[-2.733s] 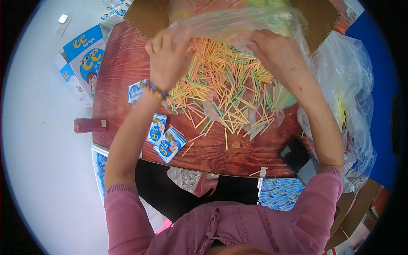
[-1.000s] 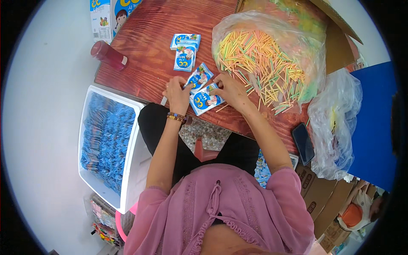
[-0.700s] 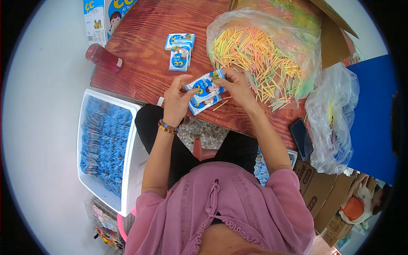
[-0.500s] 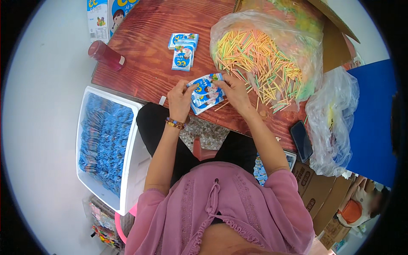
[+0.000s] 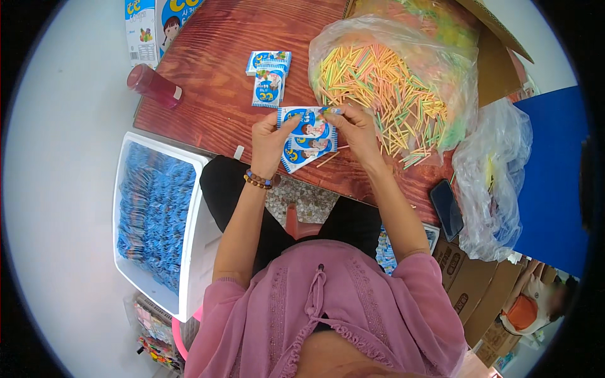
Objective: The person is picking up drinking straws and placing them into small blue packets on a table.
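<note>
My left hand [image 5: 269, 143] and my right hand [image 5: 358, 133] are closed on opposite ends of a small blue-and-white candy packet [image 5: 309, 128]. Thumbs press on its upper face, and it is stretched nearly level between them. Just below, partly covered by it, more of the same blue-and-white packets [image 5: 304, 157] lie at a slant by the table's near edge. A few matching packets [image 5: 268, 88] rest in a small overlapping stack farther off. To the right, thin pastel sticks [image 5: 378, 94] in yellow, pink and green spill from a clear plastic bag [image 5: 328, 41].
A white foam box [image 5: 200, 189] full of blue packets stands at the left. On the reddish wooden table [image 5: 214, 69] lie a pink-red bottle [image 5: 154, 85] and a dark phone [image 5: 447, 208]. Crumpled clear plastic [image 5: 495, 176] and an open cardboard box [image 5: 498, 69] are at the right.
The slanted packets now lie lower, beneath the packet in my fingers, which is held straighter. My right hand has shifted a little to the right, and my left hand is slightly higher.
</note>
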A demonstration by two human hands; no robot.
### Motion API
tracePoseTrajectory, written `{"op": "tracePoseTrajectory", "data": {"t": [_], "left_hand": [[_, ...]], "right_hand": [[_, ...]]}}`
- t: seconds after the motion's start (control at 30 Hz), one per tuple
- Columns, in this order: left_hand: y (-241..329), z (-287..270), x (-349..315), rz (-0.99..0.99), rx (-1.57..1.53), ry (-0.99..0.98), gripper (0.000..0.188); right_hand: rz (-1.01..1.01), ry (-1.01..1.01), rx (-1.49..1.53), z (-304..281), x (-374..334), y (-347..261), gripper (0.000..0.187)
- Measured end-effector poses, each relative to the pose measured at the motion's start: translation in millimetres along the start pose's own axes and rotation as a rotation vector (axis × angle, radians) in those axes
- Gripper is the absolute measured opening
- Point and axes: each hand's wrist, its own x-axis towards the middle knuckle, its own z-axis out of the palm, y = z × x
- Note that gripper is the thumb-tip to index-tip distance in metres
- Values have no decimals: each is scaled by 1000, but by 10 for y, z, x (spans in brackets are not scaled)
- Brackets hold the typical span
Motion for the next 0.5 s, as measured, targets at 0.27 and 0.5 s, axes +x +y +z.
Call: {"op": "tracePoseTrajectory", "data": {"t": [0.27,0.5], "left_hand": [[-51,-30,-134,-106,-70,-3,10],[-27,61,-276,-150,-235,71,13]], "right_hand": [[155,-103,92,-83,-72,27,12],[135,-58,139,-20,-137,8,13]]}}
